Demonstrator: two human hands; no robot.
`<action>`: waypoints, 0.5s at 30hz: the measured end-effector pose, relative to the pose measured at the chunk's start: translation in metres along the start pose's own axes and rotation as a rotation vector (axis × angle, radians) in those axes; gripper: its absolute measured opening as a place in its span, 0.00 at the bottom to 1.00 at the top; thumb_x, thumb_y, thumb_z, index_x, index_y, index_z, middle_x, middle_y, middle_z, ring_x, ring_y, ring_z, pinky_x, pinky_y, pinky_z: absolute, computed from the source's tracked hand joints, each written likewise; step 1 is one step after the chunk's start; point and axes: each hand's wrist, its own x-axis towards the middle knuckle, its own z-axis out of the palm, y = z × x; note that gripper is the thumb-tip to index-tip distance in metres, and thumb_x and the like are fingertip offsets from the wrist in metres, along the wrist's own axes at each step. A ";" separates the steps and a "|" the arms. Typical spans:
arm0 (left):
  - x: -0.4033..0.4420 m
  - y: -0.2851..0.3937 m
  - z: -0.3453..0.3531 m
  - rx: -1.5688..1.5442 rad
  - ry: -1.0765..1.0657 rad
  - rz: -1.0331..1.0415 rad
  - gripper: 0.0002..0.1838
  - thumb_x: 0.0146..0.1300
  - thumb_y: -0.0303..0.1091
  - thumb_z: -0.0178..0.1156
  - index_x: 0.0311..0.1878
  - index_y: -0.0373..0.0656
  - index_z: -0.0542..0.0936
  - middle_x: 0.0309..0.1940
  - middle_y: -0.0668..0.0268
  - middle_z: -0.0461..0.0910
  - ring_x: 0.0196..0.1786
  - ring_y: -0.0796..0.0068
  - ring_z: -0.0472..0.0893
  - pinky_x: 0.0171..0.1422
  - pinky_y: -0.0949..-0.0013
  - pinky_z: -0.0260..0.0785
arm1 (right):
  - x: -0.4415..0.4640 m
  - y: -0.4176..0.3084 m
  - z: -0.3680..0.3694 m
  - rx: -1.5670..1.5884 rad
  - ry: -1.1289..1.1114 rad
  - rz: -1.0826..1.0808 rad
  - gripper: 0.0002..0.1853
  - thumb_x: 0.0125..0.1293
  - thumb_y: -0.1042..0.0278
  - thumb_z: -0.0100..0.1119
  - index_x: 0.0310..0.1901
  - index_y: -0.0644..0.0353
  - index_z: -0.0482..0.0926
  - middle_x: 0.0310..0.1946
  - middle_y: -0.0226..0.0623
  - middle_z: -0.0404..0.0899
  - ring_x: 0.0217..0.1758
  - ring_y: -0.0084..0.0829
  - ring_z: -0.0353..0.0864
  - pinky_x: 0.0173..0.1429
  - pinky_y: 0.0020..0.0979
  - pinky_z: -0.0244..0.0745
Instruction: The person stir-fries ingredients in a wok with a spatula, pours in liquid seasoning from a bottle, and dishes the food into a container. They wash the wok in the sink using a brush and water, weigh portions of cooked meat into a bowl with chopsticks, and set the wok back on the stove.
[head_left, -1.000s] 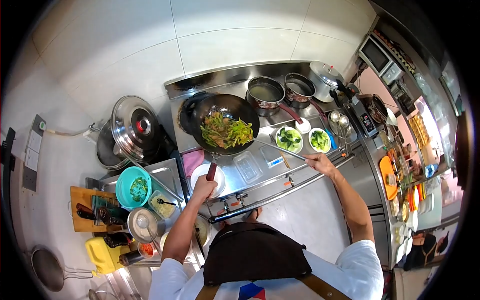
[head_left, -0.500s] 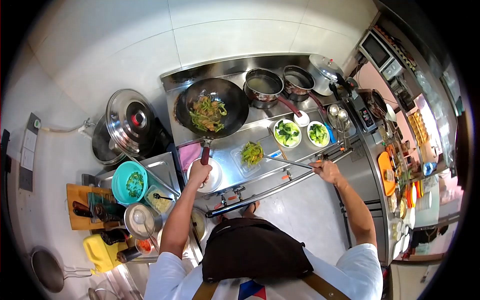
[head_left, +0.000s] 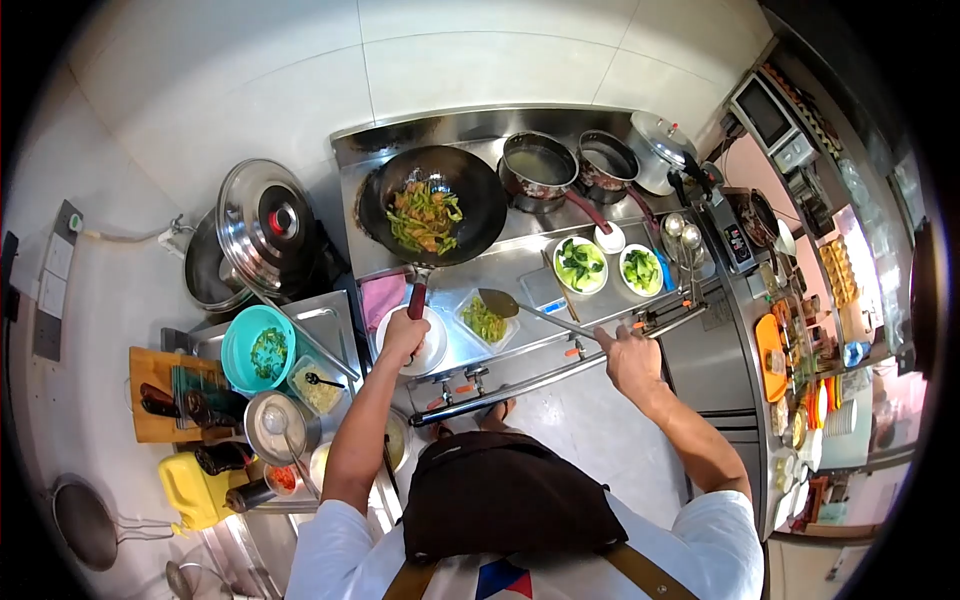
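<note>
My left hand [head_left: 404,338] is closed around the dark red handle of the wok [head_left: 478,205], which sits on the stove at the back. Stir-fried green vegetables with brownish pieces [head_left: 424,217] lie in the wok. In my right hand [head_left: 632,362] is the long metal handle of a wok spatula [head_left: 498,303]. Its blade hovers at the right edge of a clear plastic container [head_left: 505,335] holding a portion of the same green food [head_left: 482,320]. A white plate [head_left: 432,345] lies partly beneath my left hand and the wok handle.
Two bowls of leafy greens [head_left: 580,266] [head_left: 641,270] stand right of the container, near two saucepans [head_left: 538,165] and a pressure cooker [head_left: 662,150]. A turquoise basin [head_left: 236,350], a cutting board [head_left: 150,420] and a pot [head_left: 265,410] are on the left. A metal rail [head_left: 560,375] runs along the stove front.
Food that was heaped on the spatula over the container now lies inside it. The spatula blade shows bare, and my right hand has moved slightly left and toward me.
</note>
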 end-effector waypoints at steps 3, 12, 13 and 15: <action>0.001 0.001 -0.001 0.018 -0.011 -0.014 0.04 0.54 0.24 0.58 0.31 0.38 0.72 0.15 0.66 0.72 0.12 0.75 0.70 0.14 0.66 0.60 | -0.009 0.006 0.009 0.095 -0.077 0.103 0.19 0.64 0.68 0.58 0.57 0.43 0.82 0.35 0.41 0.84 0.37 0.42 0.86 0.38 0.43 0.80; -0.005 0.008 0.000 0.024 -0.013 -0.050 0.04 0.54 0.25 0.58 0.32 0.38 0.73 0.16 0.65 0.73 0.13 0.74 0.72 0.15 0.66 0.63 | -0.008 0.098 0.050 1.041 -0.251 0.507 0.20 0.66 0.61 0.63 0.57 0.59 0.84 0.23 0.36 0.81 0.27 0.24 0.80 0.36 0.31 0.73; -0.004 0.007 0.001 0.036 -0.008 -0.040 0.03 0.54 0.25 0.58 0.31 0.38 0.73 0.16 0.64 0.74 0.13 0.73 0.73 0.15 0.65 0.64 | 0.003 0.099 0.031 1.056 -0.261 0.477 0.20 0.66 0.62 0.62 0.57 0.63 0.83 0.21 0.33 0.77 0.26 0.21 0.76 0.35 0.29 0.71; -0.001 0.001 0.005 0.058 0.023 -0.040 0.04 0.54 0.26 0.58 0.32 0.37 0.75 0.17 0.63 0.75 0.14 0.71 0.74 0.16 0.64 0.65 | 0.037 0.111 0.016 0.994 -0.171 0.318 0.20 0.68 0.62 0.60 0.56 0.65 0.83 0.18 0.32 0.74 0.24 0.18 0.73 0.33 0.28 0.69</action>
